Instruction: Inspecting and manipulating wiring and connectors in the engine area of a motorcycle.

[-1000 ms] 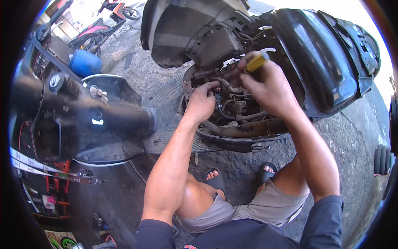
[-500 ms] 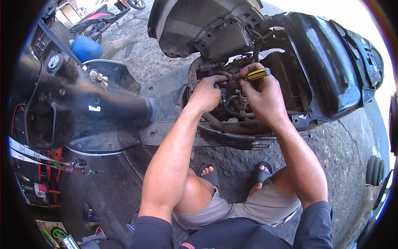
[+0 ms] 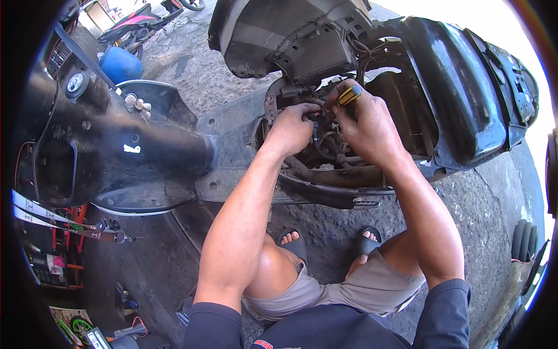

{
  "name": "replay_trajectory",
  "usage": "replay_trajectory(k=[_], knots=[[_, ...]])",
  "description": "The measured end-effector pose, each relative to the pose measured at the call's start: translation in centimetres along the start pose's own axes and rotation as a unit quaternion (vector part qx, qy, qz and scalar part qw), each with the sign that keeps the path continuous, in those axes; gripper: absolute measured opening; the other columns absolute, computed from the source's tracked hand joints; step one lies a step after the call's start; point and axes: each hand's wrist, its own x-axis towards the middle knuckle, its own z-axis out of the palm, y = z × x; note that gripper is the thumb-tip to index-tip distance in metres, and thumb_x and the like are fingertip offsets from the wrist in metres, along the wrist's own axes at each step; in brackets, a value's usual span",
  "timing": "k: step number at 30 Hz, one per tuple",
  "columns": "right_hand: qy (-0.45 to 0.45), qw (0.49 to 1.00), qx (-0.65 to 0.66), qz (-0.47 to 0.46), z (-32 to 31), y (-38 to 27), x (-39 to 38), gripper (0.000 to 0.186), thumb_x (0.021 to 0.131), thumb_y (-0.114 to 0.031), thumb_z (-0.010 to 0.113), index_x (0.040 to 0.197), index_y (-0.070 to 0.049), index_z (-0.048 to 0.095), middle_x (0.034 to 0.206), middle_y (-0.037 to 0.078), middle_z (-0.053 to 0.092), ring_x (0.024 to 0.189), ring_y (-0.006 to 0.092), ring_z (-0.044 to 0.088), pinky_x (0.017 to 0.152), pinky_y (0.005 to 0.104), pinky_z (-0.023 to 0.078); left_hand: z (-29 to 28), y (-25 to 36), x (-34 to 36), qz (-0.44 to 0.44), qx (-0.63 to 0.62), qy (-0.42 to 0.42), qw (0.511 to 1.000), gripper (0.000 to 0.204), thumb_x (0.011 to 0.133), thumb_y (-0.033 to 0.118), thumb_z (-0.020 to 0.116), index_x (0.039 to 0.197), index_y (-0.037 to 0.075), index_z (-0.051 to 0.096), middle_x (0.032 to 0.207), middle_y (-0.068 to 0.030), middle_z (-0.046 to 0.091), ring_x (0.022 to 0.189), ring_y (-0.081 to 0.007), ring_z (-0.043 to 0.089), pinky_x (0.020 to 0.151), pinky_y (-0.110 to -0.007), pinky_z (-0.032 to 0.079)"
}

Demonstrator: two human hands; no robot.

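A black scooter (image 3: 168,157) stands across in front of me, its seat (image 3: 279,35) tipped up at the far side and its engine bay (image 3: 349,171) laid bare. In my right hand (image 3: 372,125) is a screwdriver with a yellow-and-black handle (image 3: 349,95); its tip is hidden among the parts. My left hand (image 3: 290,129) reaches into the bay from the left, fingers bent and pinched together near a small reddish part (image 3: 318,113). What those fingertips hold is too small to make out. Dark hoses and wires (image 3: 328,148) run below and between both hands.
Keys (image 3: 138,106) hang at the scooter's front panel. A blue barrel (image 3: 121,65) and a red motorcycle (image 3: 136,28) are at the far left. Red shelving (image 3: 72,250) stands at the near left, with lanyard straps (image 3: 58,218) above it. Tyres (image 3: 525,239) stand at the right.
My right hand has moved slightly left and deeper, and the screwdriver handle has tilted more upright. My left hand has shifted only a little.
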Motion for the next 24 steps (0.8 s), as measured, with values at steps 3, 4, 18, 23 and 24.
replay_trajectory(k=[3,4,18,23,24], knots=[[0.001,1.0,-0.003,0.001,0.1,0.3,-0.2,0.011,0.093,0.001,0.062,0.104,0.0,0.061,0.086,0.028,0.071,0.093,0.0473,0.071,0.076,0.0491,0.056,-0.1,0.3,-0.1,-0.038,-0.014,-0.026,0.999,0.044,0.09,0.01,0.061,0.132,0.001,0.069,0.102,-0.0228,0.076,0.099,-0.0301,0.074,0.09,-0.038,0.055],[0.003,1.0,-0.002,0.004,0.1,0.4,-0.2,0.011,0.093,0.001,0.062,0.104,0.0,0.061,0.086,0.027,0.071,0.093,0.0473,0.071,0.077,0.0491,0.056,0.1,0.3,-0.2,-0.027,-0.005,-0.021,0.999,0.044,0.089,0.013,0.065,0.131,0.002,0.07,0.102,-0.0227,0.075,0.1,-0.0314,0.073,0.09,-0.04,0.055],[0.07,0.994,0.088,0.015,0.6,-0.7,-1.9,0.01,0.097,0.001,0.063,0.107,-0.001,0.064,0.093,0.016,0.072,0.089,0.0225,0.073,0.083,0.0358,0.056,1.2,-0.8,-1.2,0.22,0.257,0.195,0.921,0.028,0.082,0.011,0.069,0.11,0.012,0.068,0.11,-0.0153,0.062,0.106,-0.0401,0.062,0.089,-0.052,0.053],[0.081,0.996,0.04,0.012,-4.5,1.8,-4.9,0.016,0.099,0.008,0.055,0.11,0.0,0.063,0.106,0.009,0.068,0.101,0.0175,0.064,0.097,0.0318,0.049,7.2,-0.4,2.5,0.404,0.259,0.26,0.838,0.015,0.082,0.016,0.063,0.095,0.01,0.066,0.103,-0.0115,0.064,0.104,-0.0308,0.061,0.09,-0.044,0.051],[0.088,0.995,0.024,-0.044,-4.7,4.0,-5.1,0.014,0.101,0.006,0.053,0.111,-0.001,0.059,0.107,0.01,0.068,0.101,0.0177,0.063,0.096,0.032,0.049,8.6,-0.2,2.6,0.331,0.31,0.239,0.858,0.016,0.083,0.019,0.065,0.096,0.01,0.066,0.105,-0.0118,0.064,0.106,-0.0313,0.061,0.091,-0.044,0.049]])
